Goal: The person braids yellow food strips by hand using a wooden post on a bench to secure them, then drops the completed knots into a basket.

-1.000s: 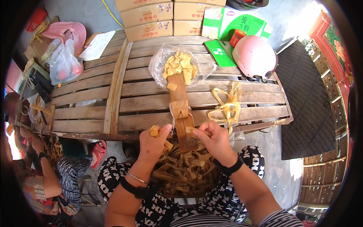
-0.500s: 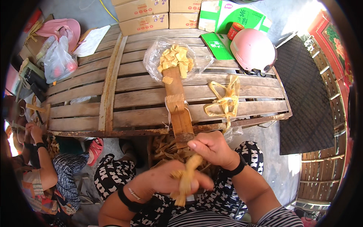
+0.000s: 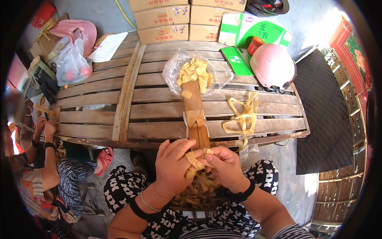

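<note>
My left hand point(image 3: 172, 165) and my right hand point(image 3: 225, 165) meet just below the front edge of a slatted wooden table point(image 3: 159, 109). Both pinch the same yellow leaf strip point(image 3: 195, 162), folded between the fingertips. Under my hands, in my lap, sits a pile of similar tan strips point(image 3: 199, 189). A narrow wooden board point(image 3: 195, 119) runs from my hands up the table to a clear plastic bag point(image 3: 175, 67) holding several folded yellow pieces point(image 3: 195, 71).
A loose bunch of yellow strips point(image 3: 242, 115) lies right of the board. A pink helmet point(image 3: 272, 65), green cartons point(image 3: 254, 30) and cardboard boxes point(image 3: 163, 18) stand at the back. Another person point(image 3: 43, 159) sits at the left. A dark mat point(image 3: 326, 115) lies to the right.
Both hands rose from my lap to the table's front edge, and the strip is now folded tighter between the fingertips. The view shifted slightly.
</note>
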`<action>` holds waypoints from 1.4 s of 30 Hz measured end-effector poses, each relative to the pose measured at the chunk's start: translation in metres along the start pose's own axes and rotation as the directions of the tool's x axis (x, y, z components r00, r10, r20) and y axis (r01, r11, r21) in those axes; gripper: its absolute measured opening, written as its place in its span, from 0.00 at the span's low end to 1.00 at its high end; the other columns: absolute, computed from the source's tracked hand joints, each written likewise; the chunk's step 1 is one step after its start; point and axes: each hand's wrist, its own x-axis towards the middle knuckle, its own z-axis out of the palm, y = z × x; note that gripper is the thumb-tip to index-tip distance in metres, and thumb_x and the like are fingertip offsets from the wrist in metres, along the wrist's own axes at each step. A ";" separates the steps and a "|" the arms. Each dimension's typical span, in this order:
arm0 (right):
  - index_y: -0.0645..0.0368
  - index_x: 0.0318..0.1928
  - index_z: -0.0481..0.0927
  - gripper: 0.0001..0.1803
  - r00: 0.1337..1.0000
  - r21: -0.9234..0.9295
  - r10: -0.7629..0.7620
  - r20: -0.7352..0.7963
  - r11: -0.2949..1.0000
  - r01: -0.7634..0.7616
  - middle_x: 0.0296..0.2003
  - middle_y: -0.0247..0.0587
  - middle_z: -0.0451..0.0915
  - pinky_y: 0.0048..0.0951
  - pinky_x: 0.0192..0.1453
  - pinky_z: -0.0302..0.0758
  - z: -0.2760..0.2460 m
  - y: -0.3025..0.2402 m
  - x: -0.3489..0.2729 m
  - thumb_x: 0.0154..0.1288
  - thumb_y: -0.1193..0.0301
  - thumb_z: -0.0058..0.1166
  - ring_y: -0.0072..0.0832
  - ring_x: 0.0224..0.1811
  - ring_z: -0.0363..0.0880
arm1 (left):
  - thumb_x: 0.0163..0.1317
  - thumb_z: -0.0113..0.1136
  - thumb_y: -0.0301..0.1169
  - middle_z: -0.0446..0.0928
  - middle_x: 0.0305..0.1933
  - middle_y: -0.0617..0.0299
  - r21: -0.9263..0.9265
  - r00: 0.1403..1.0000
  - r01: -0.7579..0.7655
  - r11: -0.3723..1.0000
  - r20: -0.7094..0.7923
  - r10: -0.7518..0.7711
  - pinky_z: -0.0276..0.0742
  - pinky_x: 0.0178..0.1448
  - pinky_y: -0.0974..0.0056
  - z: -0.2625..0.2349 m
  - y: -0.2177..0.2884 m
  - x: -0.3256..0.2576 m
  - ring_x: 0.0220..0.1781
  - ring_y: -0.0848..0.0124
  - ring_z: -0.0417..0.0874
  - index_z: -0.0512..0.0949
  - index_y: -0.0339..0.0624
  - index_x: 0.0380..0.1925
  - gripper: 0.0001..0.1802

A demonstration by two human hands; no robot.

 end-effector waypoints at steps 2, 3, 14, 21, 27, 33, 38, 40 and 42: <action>0.63 0.43 0.82 0.11 0.981 -0.196 -0.189 0.032 0.962 0.192 0.34 0.34 0.83 0.20 0.36 0.75 -0.006 -0.004 -0.001 0.71 0.67 0.56 0.20 0.31 0.80 | 0.53 0.68 0.34 0.80 0.51 0.57 -0.052 0.989 0.106 0.993 0.107 -0.100 0.69 0.58 0.53 0.000 -0.003 0.000 0.53 0.59 0.80 0.83 0.42 0.33 0.10; 0.64 0.43 0.82 0.12 0.968 -0.257 -0.248 0.049 0.933 0.252 0.34 0.35 0.84 0.21 0.37 0.77 -0.009 -0.006 -0.002 0.71 0.67 0.56 0.21 0.32 0.81 | 0.53 0.67 0.33 0.79 0.54 0.56 -0.067 0.975 0.164 0.984 0.161 -0.151 0.69 0.59 0.53 0.001 -0.004 0.000 0.56 0.59 0.79 0.84 0.42 0.34 0.10; 0.61 0.33 0.79 0.22 0.981 -0.448 0.156 0.115 0.890 -0.089 0.17 0.30 0.69 0.24 0.22 0.62 0.001 -0.028 -0.008 0.75 0.55 0.47 0.21 0.16 0.64 | 0.58 0.62 0.21 0.80 0.53 0.53 -0.495 0.950 0.253 0.831 0.291 -0.116 0.75 0.54 0.61 -0.017 -0.011 0.008 0.50 0.64 0.82 0.81 0.34 0.34 0.04; 0.58 0.32 0.77 0.24 0.904 -0.006 0.302 0.303 0.949 -0.315 0.14 0.22 0.59 0.20 0.19 0.50 -0.017 -0.020 -0.003 0.77 0.52 0.43 0.15 0.14 0.52 | 0.62 0.64 0.28 0.82 0.43 0.57 -0.749 0.769 0.599 0.282 0.442 -0.461 0.78 0.45 0.69 -0.024 -0.023 0.007 0.39 0.73 0.82 0.80 0.30 0.43 0.13; 0.60 0.33 0.80 0.21 0.968 -0.342 0.220 0.124 0.925 -0.166 0.19 0.26 0.69 0.20 0.23 0.61 -0.003 -0.017 -0.002 0.74 0.55 0.52 0.14 0.19 0.63 | 0.56 0.71 0.25 0.80 0.35 0.65 -0.658 0.666 0.736 0.161 0.658 -0.352 0.77 0.39 0.72 -0.004 -0.023 -0.003 0.35 0.79 0.79 0.81 0.37 0.45 0.16; 0.62 0.33 0.81 0.11 1.000 -0.515 -0.023 -0.015 0.857 0.012 0.25 0.27 0.77 0.18 0.30 0.68 -0.012 -0.018 0.008 0.68 0.67 0.61 0.12 0.27 0.70 | 0.59 0.66 0.24 0.79 0.32 0.65 -0.748 0.614 0.663 0.022 0.527 -0.588 0.74 0.35 0.72 0.005 -0.029 -0.009 0.31 0.79 0.78 0.80 0.36 0.35 0.05; 0.60 0.34 0.77 0.09 0.933 -0.630 -0.351 -0.075 0.742 0.229 0.22 0.29 0.79 0.22 0.25 0.70 -0.033 -0.002 0.037 0.64 0.70 0.65 0.16 0.22 0.73 | 0.62 0.65 0.27 0.78 0.33 0.65 -0.699 0.655 0.675 0.237 0.419 -0.629 0.72 0.38 0.72 0.033 -0.044 -0.001 0.33 0.79 0.76 0.80 0.36 0.35 0.06; 0.58 0.33 0.76 0.11 0.838 -0.879 -0.546 0.016 0.391 0.272 0.20 0.34 0.79 0.26 0.24 0.71 -0.034 0.003 0.049 0.61 0.68 0.67 0.23 0.20 0.77 | 0.63 0.65 0.29 0.78 0.32 0.66 -0.616 0.680 0.681 0.396 0.331 -0.655 0.71 0.37 0.72 0.053 -0.060 -0.005 0.32 0.79 0.75 0.80 0.36 0.34 0.07; 0.57 0.32 0.76 0.12 0.795 -0.957 -0.602 0.067 0.188 0.222 0.20 0.37 0.79 0.29 0.25 0.73 -0.033 0.007 0.053 0.60 0.67 0.67 0.31 0.21 0.79 | 0.63 0.66 0.30 0.77 0.31 0.66 -0.543 0.711 0.666 0.512 0.256 -0.655 0.70 0.36 0.73 0.059 -0.067 -0.009 0.31 0.80 0.74 0.80 0.36 0.32 0.08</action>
